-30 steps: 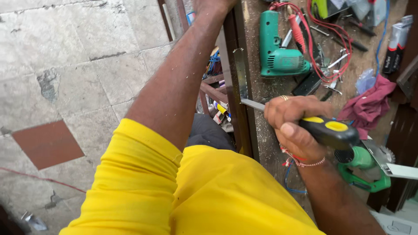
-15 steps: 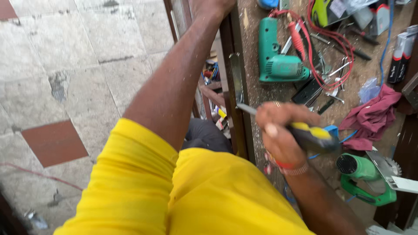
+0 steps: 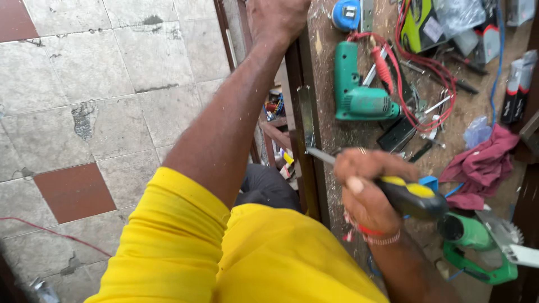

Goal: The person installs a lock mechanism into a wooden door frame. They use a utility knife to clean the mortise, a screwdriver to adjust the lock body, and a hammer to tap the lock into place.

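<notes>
Right hand: the right hand [image 3: 368, 188] is closed around the black-and-yellow handle of a screwdriver [image 3: 404, 195], its steel shaft pointing left to the bench's left edge.
Screwdriver tip: it meets the lower end of a narrow metal plate [image 3: 306, 118] set into the dark wooden edge strip [image 3: 300, 73] along that left edge; whether the tip sits in a screw cannot be told.
Left hand: the left hand [image 3: 278, 17] is wrapped over the same dark strip at the far end, partly cut off by the top of the view, gripping it.
Bench: the dusty wooden bench [image 3: 325, 56] carries a green electric drill [image 3: 356, 95] near its middle, with red cables [image 3: 426, 73] looped just beside it.
Right side: a crumpled maroon rag [image 3: 483, 165] lies toward the right edge.
Near corner: a green power saw with a toothed blade [image 3: 483, 247] sits just beyond the right wrist.
Floor: grey tiled floor [image 3: 112, 73] lies left of the bench.
</notes>
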Demonstrator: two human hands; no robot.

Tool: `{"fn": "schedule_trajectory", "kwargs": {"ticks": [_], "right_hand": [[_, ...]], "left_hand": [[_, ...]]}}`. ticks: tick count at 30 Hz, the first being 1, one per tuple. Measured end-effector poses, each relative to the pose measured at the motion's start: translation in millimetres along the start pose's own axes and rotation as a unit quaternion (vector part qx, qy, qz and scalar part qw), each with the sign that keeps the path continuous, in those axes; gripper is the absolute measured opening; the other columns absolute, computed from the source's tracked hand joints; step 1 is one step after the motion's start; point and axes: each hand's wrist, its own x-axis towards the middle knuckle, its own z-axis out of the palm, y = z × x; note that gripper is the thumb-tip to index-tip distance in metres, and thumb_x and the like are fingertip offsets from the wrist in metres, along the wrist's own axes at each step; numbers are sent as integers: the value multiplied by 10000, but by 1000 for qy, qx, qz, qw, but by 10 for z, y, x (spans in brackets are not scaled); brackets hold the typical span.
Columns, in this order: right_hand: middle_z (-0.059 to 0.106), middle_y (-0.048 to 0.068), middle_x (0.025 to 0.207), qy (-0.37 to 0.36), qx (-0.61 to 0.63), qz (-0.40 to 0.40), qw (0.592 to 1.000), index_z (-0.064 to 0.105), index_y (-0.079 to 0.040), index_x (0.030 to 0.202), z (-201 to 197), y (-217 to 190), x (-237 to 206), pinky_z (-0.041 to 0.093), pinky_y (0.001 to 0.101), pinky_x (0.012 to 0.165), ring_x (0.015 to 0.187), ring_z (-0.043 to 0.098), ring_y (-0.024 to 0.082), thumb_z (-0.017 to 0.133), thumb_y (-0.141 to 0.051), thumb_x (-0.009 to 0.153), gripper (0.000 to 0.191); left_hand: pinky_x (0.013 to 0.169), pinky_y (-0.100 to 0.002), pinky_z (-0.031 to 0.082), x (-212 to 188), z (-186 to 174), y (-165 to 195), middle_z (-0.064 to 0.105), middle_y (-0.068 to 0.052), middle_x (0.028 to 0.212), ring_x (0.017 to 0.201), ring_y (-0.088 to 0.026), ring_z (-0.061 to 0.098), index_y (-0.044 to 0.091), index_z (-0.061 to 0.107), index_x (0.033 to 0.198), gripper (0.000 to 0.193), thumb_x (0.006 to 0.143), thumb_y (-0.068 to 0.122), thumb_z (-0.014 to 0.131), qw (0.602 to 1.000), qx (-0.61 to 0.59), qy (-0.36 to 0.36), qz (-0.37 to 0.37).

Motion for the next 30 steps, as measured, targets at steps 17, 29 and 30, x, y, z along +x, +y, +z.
{"fn": "schedule_trajectory", "kwargs": {"ticks": [17,29,30], "right_hand": [[453,43,620,24,14,-10,1000,440,-45,762,-53,-15,-135,315,326,569,562,384,149,623,-31,862,209],[418,33,601,-9,41,-22,999,435,-48,768,-33,-275,-23,294,334,578,544,353,144,600,-34,865,193],[420,34,600,-5,45,-17,999,433,-44,753,-42,-286,-15,290,333,573,542,350,144,601,-36,865,202]], "left_hand": [[795,-451,612,-46,-221,186,763,-192,844,802,-317,767,46,769,875,394,808,402,613,995,-6,-67,-70],[725,-397,608,59,-5,-9,752,-91,790,727,-200,734,103,764,859,354,876,415,598,992,45,-95,-63],[737,-390,598,44,14,-13,746,-77,773,724,-180,721,111,778,834,364,850,446,634,993,52,-87,-58]]}}
